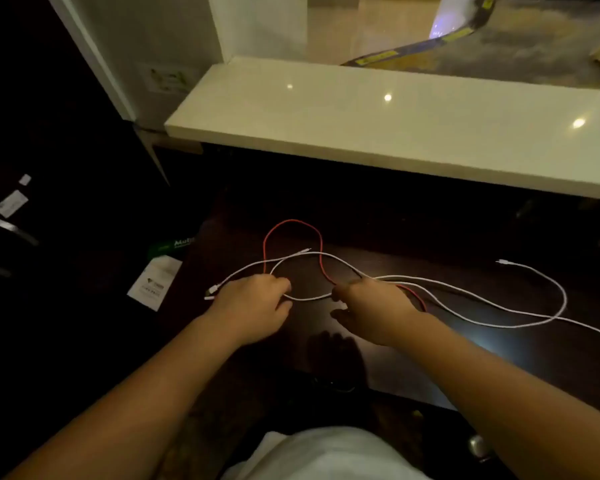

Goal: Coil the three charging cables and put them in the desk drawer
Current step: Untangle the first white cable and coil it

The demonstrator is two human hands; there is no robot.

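Note:
Three cables lie tangled on the dark desk [413, 358]. A red cable [291, 221] loops at the back and passes under my right hand. Two white cables cross it: one white cable [326, 255] arcs between my hands, the other white cable [548, 282] sweeps out to the right, its plug lying at the far right. My left hand [253, 306] is pinching the white cable near its plug end. My right hand [371, 306] grips the same white strand where it meets the red one. No drawer shows clearly.
A pale stone ledge [395, 126] runs across the back above the desk. White paper cards [155, 282] and a green packet [170, 245] lie left of the desk. A round metal knob [477, 445] sits at the desk's near edge.

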